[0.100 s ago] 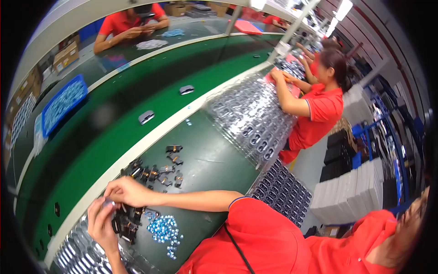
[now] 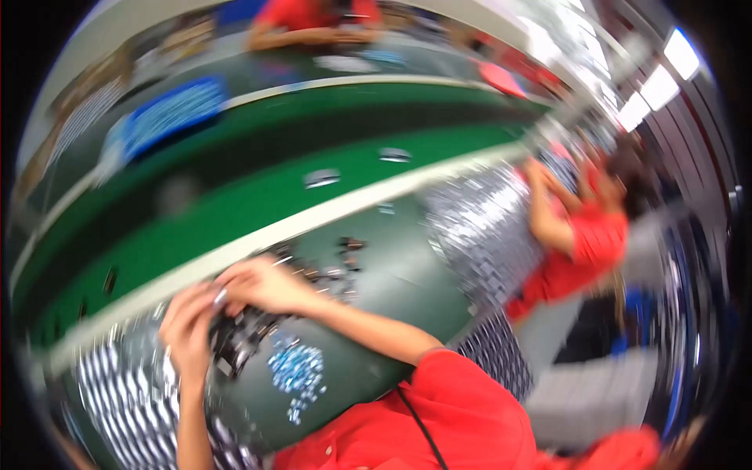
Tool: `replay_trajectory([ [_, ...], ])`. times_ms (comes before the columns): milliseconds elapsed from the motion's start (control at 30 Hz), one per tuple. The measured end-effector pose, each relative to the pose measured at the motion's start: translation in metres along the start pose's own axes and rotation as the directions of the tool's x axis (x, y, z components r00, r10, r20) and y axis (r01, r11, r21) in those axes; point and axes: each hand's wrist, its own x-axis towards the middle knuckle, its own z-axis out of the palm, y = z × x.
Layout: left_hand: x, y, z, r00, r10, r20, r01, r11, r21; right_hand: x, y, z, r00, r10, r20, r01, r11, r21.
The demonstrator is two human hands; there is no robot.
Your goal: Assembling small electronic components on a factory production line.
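The picture is smeared by motion. My left hand (image 2: 188,323) and my right hand (image 2: 262,283) meet fingertip to fingertip over the grey-green bench (image 2: 392,290), close to its white front strip. A small pale part (image 2: 221,296) sits pinched between the fingers of both hands. Just under the hands lies a heap of small dark parts (image 2: 243,333). A patch of tiny blue parts (image 2: 296,370) lies nearer to me. My red sleeve (image 2: 446,415) fills the lower middle.
A tray of silvery pieces (image 2: 117,392) lies left of my left forearm; another (image 2: 478,227) and a dark gridded tray (image 2: 501,352) lie to the right. A green conveyor (image 2: 235,211) carries small items. A red-shirted person (image 2: 580,235) works to the right, and another person (image 2: 313,16) sits across the line.
The view has swung and blurred. My hands remain joined at the fingertips and sit a little higher in the picture.
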Motion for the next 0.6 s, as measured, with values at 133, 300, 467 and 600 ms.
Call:
replay_trajectory([
  [133, 0.052, -0.006, -0.007, 0.996, 0.091, -0.008, -0.091, 0.993, -0.075, 0.034, -0.073, -0.021, 0.83, -0.475, -0.293, 0.168, 0.714, -0.68],
  [300, 0.034, -0.015, -0.011, 0.983, 0.17, -0.073, -0.18, 0.967, -0.18, 0.143, -0.105, 0.044, 0.932, -0.362, 0.034, 0.244, 0.554, -0.796],
  [467, 0.033, -0.018, -0.013, 0.923, 0.383, -0.032, -0.385, 0.922, -0.05, 0.281, -0.035, 0.104, 0.973, 0.232, 0.007, -0.077, 0.351, -0.933],
  [600, 0.034, -0.042, -0.013, 0.952, 0.306, 0.001, -0.306, 0.951, -0.042, 0.318, -0.001, 0.178, 0.983, 0.122, 0.134, 0.143, -0.073, -0.987],
])
